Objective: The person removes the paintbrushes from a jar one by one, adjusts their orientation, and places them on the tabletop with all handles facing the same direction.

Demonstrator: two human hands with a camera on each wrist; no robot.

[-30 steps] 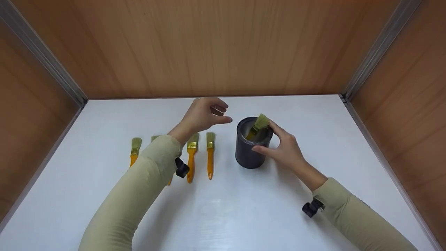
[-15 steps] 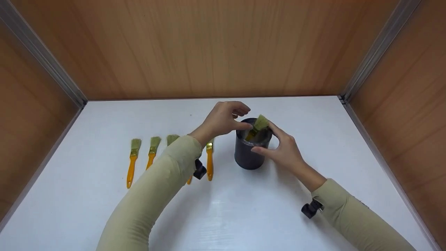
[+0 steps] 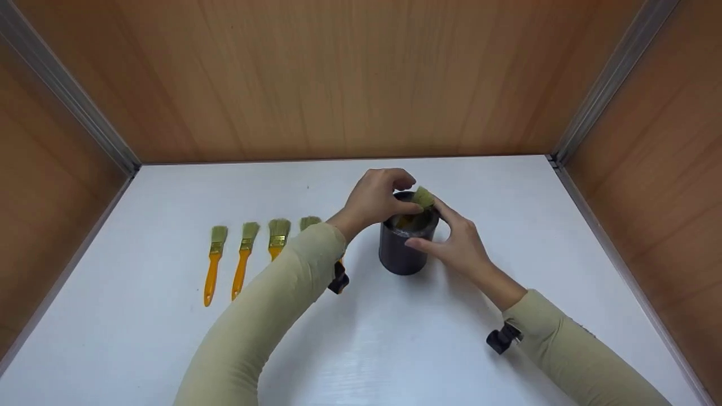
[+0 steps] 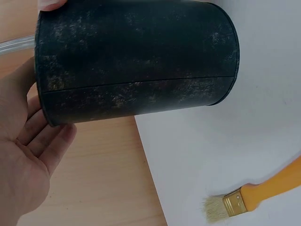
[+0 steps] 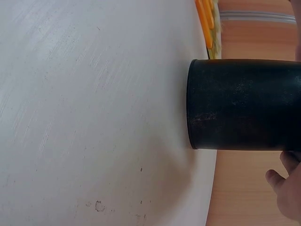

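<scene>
A dark cylindrical cup (image 3: 403,248) stands upright just right of the middle of the head view, on the white table (image 3: 395,349). The left hand (image 3: 377,198) comes in from the lower left and sits over the cup's rim, its thumb and fingertips pinching the pale bristles of a brush (image 3: 420,198) that stands head-up inside the cup; only the bristle tip and a sliver of yellow below it show, and the rest of that brush is hidden by the cup wall and the fingers. The right hand (image 3: 459,242) is curled round the cup's right side, thumb on the near wall and forefinger along the rim; its other fingers are hidden behind the cup. In the left wrist view the cup fills the upper part of the frame, the palm lies at the lower left with its fingertips cut off behind the cup, and one loose brush lies at the lower right, its handle cut off by the edge. In the right wrist view the cup lies across the right half and only some fingers show at the lower right corner. Four loose brushes (image 3: 242,256) lie in a row left of centre in the head view; the rightmost is mostly covered by the left sleeve (image 3: 271,316).
</scene>
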